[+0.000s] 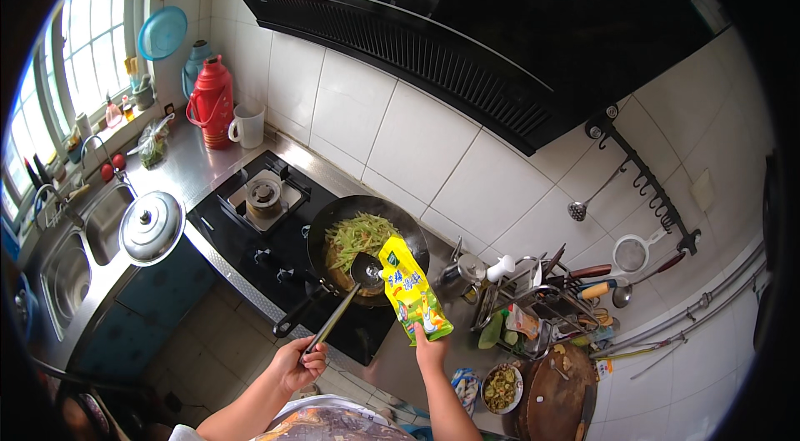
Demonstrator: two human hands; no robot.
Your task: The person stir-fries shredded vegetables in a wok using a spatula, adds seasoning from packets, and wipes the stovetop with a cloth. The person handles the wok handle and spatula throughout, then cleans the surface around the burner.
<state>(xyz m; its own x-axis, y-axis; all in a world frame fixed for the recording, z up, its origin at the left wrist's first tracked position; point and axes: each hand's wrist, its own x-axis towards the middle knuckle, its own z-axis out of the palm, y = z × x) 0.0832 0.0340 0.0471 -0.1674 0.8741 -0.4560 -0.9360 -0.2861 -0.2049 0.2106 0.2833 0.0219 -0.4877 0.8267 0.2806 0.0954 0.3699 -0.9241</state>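
My left hand grips the handle of a metal ladle, whose dark bowl is over the wok. In my right hand is a yellow seasoning pouch bearing writing, held by its lower end. The pouch's small white spout points at the ladle bowl; whether anything pours from it is too small to tell. Shredded pale-green vegetables lie in the dark wok, on the right side of the gas hob. The wok's black handle sticks out towards me, left of the ladle.
A bare burner is at the hob's left. Beyond stand a red thermos and white jug. A pot lid rests by the sink. Rightward are a utensil rack, food bowl and chopping block. A range hood overhangs.
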